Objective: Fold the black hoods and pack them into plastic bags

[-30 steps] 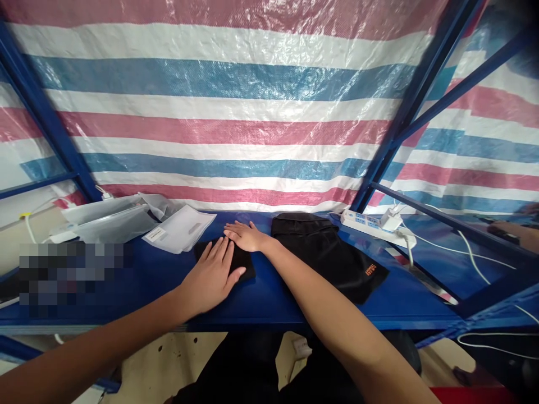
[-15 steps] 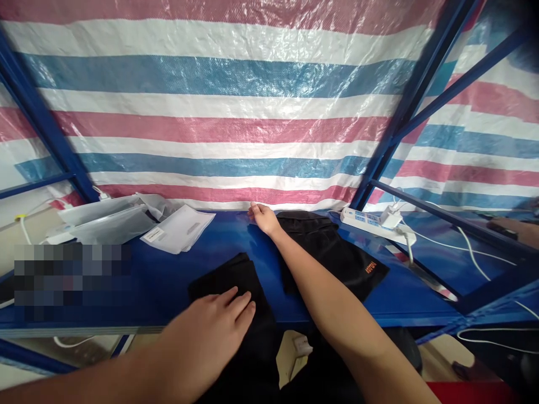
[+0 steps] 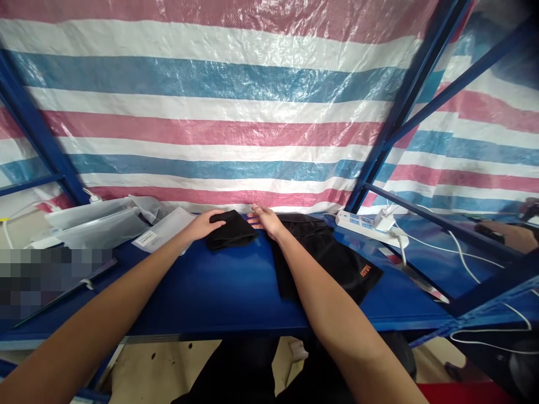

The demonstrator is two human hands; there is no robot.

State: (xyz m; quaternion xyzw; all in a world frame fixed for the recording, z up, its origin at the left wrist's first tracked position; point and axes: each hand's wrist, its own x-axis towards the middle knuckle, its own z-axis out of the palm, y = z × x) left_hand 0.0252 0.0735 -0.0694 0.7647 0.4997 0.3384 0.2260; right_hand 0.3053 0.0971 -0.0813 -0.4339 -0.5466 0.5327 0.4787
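The site was consistent with a workshop or packing station, although the exact trade could not be determined. A flat, blue-painted metal bench top point(image 3: 210, 297) stood between slanting blue metal frame posts point(image 3: 404, 101), and a glossy woven-plastic sheet with red, white and blue stripes point(image 3: 210, 129) formed the back wall. A long white plastic power strip point(image 3: 357, 221), translucent flat plastic bags point(image 3: 105, 227) and a black cloth garment with orange lettering point(image 3: 328, 258) occupied the surface.

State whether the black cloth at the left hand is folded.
Folded: the black cloth is a compact bundle with layered edges showing.
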